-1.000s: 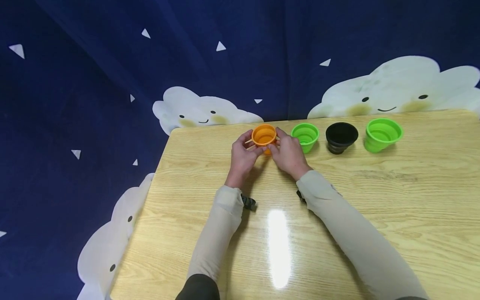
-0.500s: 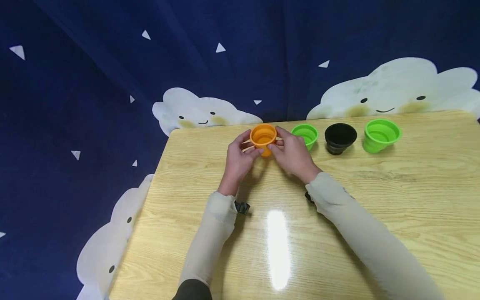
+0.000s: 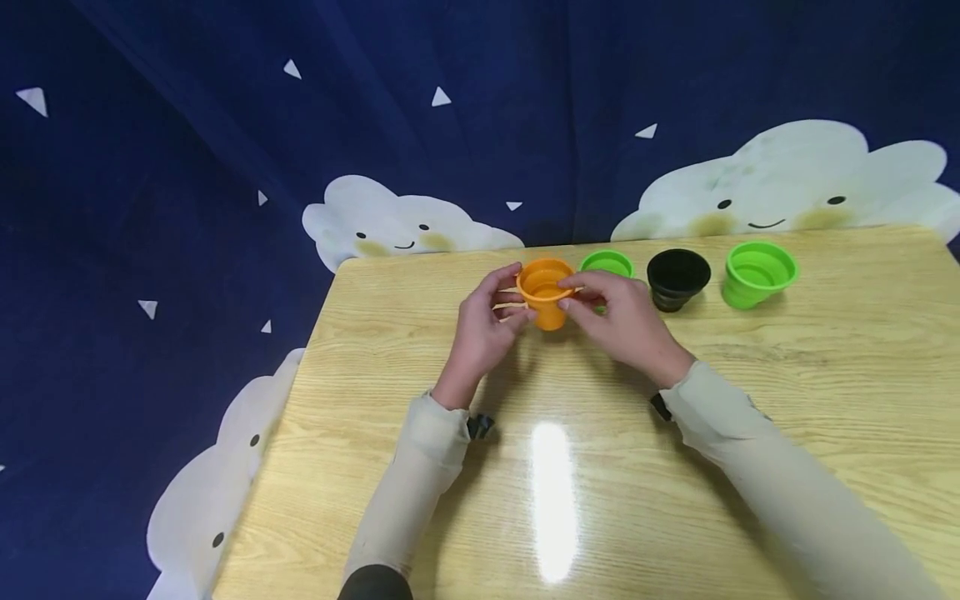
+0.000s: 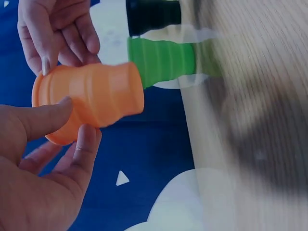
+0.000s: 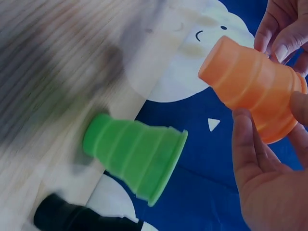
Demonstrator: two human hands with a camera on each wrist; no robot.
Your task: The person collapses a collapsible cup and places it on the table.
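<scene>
Both hands hold an orange collapsible cup (image 3: 550, 313) just above the table, its ribbed wall drawn out and its mouth up. My left hand (image 3: 483, 329) grips the cup's left side, thumb in front and fingers behind. My right hand (image 3: 630, 323) pinches the right side near the rim, with a finger over the edge. In the left wrist view the orange cup (image 4: 103, 94) has its base apart from the wood. Beyond the right hand stands a small green cup (image 3: 607, 262), partly hidden by that hand; the right wrist view shows this green cup (image 5: 137, 156) whole.
Further right along the table's back edge stand a black cup (image 3: 677, 279) and a larger green cup (image 3: 759, 275), both upright. The wooden table (image 3: 360, 383) meets a dark blue curtain (image 3: 450, 142) with clouds at the back and left.
The orange cup has moved slightly right and toward me, and more of its wall shows. My right hand has shifted right, its fingers now at the cup's right rim.
</scene>
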